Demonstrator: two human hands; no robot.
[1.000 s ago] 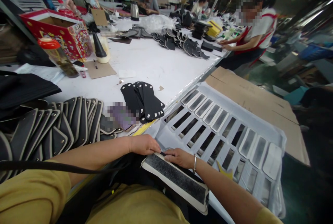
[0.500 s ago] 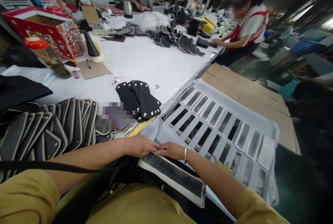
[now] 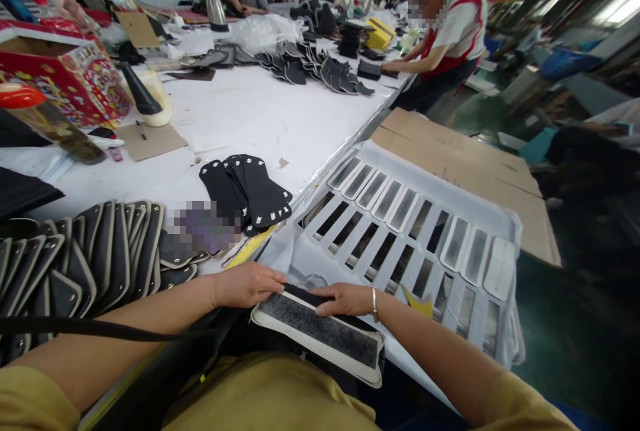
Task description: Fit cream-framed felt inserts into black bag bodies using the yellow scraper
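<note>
Close to my body lies a long black panel with white edging (image 3: 320,334), its far long edge folded in a black strip. My left hand (image 3: 250,284) pinches the panel's far left corner, fingertips together. Further along the same edge is my right hand (image 3: 346,300), thumb on the panel's top face and fingers over the black strip. A bracelet circles the right wrist. Just beyond the hands, a white slotted tray (image 3: 345,247) holds several similar white-edged pieces (image 3: 385,199) in some slots.
Rows of black pale-edged pieces (image 3: 107,251) overlap on the left. Black pieces with white marks (image 3: 250,191) lie fanned on the white table (image 3: 235,117). A red box (image 3: 60,77), a bottle (image 3: 50,124) and cardboard (image 3: 465,171) stand around. A co-worker (image 3: 450,31) leans over the table's far right.
My right hand has slid right along the panel's edge, away from my left hand, and its thumb now rests on the top face. The view has shifted slightly to the right.
</note>
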